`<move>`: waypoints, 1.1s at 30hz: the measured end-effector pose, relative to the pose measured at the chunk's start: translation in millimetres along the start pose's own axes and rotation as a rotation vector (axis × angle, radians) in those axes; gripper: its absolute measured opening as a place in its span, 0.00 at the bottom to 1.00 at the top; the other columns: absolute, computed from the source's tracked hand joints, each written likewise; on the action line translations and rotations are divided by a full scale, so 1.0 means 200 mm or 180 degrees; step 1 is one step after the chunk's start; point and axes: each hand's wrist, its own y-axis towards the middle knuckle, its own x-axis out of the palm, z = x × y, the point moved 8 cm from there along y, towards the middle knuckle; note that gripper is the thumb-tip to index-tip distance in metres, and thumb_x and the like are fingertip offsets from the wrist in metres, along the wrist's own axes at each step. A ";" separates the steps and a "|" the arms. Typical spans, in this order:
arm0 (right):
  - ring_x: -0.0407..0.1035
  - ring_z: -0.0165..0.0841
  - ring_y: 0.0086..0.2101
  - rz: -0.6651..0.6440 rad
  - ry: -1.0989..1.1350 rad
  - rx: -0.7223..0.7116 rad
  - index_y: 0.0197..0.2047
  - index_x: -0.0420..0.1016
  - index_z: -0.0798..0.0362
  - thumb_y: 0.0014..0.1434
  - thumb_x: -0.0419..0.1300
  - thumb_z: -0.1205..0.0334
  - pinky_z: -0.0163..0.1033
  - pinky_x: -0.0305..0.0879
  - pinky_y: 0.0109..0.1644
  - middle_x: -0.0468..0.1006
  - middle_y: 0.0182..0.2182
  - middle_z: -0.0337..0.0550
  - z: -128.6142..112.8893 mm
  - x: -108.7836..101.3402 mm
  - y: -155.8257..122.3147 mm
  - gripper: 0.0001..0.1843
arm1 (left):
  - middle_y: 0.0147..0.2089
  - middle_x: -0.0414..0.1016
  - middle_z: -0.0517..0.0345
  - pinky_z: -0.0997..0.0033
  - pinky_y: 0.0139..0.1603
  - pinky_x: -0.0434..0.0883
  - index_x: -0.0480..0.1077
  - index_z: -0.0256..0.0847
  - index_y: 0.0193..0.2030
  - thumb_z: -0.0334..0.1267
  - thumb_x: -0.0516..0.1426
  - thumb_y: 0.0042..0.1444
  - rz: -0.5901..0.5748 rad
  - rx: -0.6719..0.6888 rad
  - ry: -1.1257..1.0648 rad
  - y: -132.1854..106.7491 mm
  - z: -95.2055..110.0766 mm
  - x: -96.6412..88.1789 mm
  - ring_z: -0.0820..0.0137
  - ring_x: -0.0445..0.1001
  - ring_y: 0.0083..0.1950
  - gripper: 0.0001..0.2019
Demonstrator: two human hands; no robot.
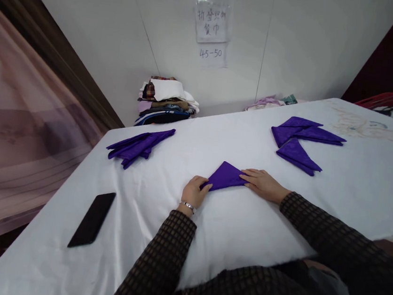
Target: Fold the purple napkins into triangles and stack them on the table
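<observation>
Held a small purple fabric napkin, folded into a triangle, flat on the white cloth-covered table, directly between the two sets of fingers. Pressed on its right corner with the right hand, fingers stretched out and close together. Met its left corner with the left hand, fingers curled; could not tell whether pinching the tip or only pressing it. Judged the napkin light, soft and limp, apt to slide on the smooth cover and spring open at the folds; best taken by the corners or along a creased edge. Found open cover just beyond the fingertips. Noted a loose heap of purple napkins well left of the left fingers, folded purple triangles beyond the right fingers, and a black phone left of the left wrist, near the table's left edge.
</observation>
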 end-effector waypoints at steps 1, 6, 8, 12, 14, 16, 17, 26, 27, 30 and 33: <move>0.57 0.43 0.58 -0.0022 -0.0018 -0.0002 0.60 0.63 0.47 0.65 0.43 0.54 0.53 0.58 0.54 0.63 0.60 0.46 0.00 0.00 0.00 0.23 | 0.42 0.73 0.58 0.69 0.46 0.71 0.72 0.43 0.42 0.43 0.58 0.53 -0.0054 0.0047 0.0030 0.00 0.01 0.00 0.69 0.72 0.44 0.10; 0.55 0.43 0.59 -0.0065 -0.0040 -0.0030 0.63 0.59 0.48 0.65 0.43 0.49 0.53 0.56 0.55 0.60 0.61 0.49 -0.01 0.00 -0.02 0.27 | 0.47 0.71 0.57 0.68 0.49 0.69 0.70 0.43 0.48 0.40 0.60 0.51 -0.0292 0.0208 0.0304 -0.01 0.01 -0.02 0.68 0.71 0.48 0.16; 0.52 0.43 0.60 -0.0083 -0.0031 -0.0044 0.64 0.56 0.48 0.64 0.43 0.47 0.54 0.53 0.57 0.58 0.63 0.49 -0.02 0.01 -0.03 0.28 | 0.44 0.72 0.58 0.70 0.45 0.70 0.72 0.43 0.45 0.37 0.59 0.52 -0.0328 0.0112 0.0354 -0.01 -0.02 -0.04 0.70 0.72 0.43 0.12; 0.47 0.43 0.62 -0.0167 -0.0011 -0.0030 0.66 0.52 0.49 0.63 0.43 0.44 0.57 0.45 0.61 0.53 0.64 0.50 -0.01 0.03 -0.05 0.32 | 0.35 0.72 0.60 0.74 0.37 0.70 0.74 0.42 0.35 0.33 0.56 0.54 -0.0329 -0.0068 0.0313 -0.02 -0.09 -0.10 0.74 0.71 0.34 0.06; 0.46 0.43 0.63 -0.0174 -0.0010 -0.0027 0.66 0.51 0.49 0.63 0.43 0.43 0.57 0.43 0.62 0.52 0.64 0.51 -0.01 0.04 -0.06 0.32 | 0.34 0.72 0.61 0.75 0.36 0.69 0.74 0.41 0.36 0.31 0.54 0.54 -0.0268 -0.0108 0.0294 -0.04 -0.10 -0.13 0.75 0.70 0.32 0.07; 0.46 0.42 0.63 -0.0160 -0.0022 -0.0043 0.66 0.50 0.49 0.63 0.43 0.43 0.57 0.43 0.62 0.52 0.65 0.51 -0.01 0.05 -0.06 0.32 | 0.37 0.73 0.61 0.75 0.37 0.70 0.73 0.42 0.43 0.30 0.55 0.51 -0.0235 -0.0088 0.0244 -0.06 -0.08 -0.14 0.76 0.69 0.32 0.12; 0.46 0.42 0.63 -0.0156 -0.0029 -0.0051 0.66 0.50 0.49 0.63 0.42 0.43 0.57 0.43 0.62 0.52 0.64 0.51 0.00 0.05 -0.06 0.33 | 0.40 0.73 0.61 0.75 0.38 0.70 0.71 0.42 0.47 0.29 0.56 0.50 -0.0244 -0.0040 0.0214 -0.07 -0.07 -0.13 0.76 0.69 0.33 0.16; 0.47 0.42 0.63 -0.0099 0.0009 -0.0080 0.66 0.51 0.49 0.63 0.43 0.43 0.57 0.43 0.62 0.54 0.64 0.52 0.01 0.06 -0.06 0.33 | 0.38 0.73 0.61 0.73 0.42 0.69 0.71 0.43 0.45 0.30 0.55 0.52 -0.0067 0.0140 0.0139 -0.07 -0.01 -0.07 0.74 0.70 0.37 0.13; 0.47 0.42 0.63 -0.0103 0.0014 -0.0072 0.66 0.51 0.49 0.63 0.43 0.42 0.57 0.43 0.62 0.54 0.64 0.52 0.01 0.06 -0.06 0.33 | 0.38 0.73 0.61 0.73 0.42 0.69 0.71 0.43 0.44 0.30 0.55 0.53 -0.0021 0.0119 0.0105 -0.07 -0.01 -0.07 0.74 0.70 0.36 0.12; 0.46 0.41 0.63 -0.0118 0.0018 -0.0038 0.66 0.52 0.49 0.62 0.43 0.42 0.56 0.43 0.63 0.53 0.64 0.52 0.01 0.05 -0.06 0.33 | 0.39 0.73 0.60 0.74 0.41 0.68 0.72 0.42 0.40 0.31 0.54 0.54 0.0119 0.0009 0.0100 -0.06 0.00 -0.09 0.75 0.70 0.35 0.08; 0.47 0.41 0.63 -0.0145 0.0017 -0.0012 0.65 0.52 0.50 0.63 0.43 0.42 0.56 0.42 0.63 0.54 0.64 0.52 0.00 0.05 -0.06 0.33 | 0.37 0.73 0.60 0.74 0.40 0.68 0.71 0.42 0.36 0.31 0.55 0.53 0.0137 -0.0310 0.0322 -0.05 -0.02 -0.08 0.74 0.70 0.36 0.06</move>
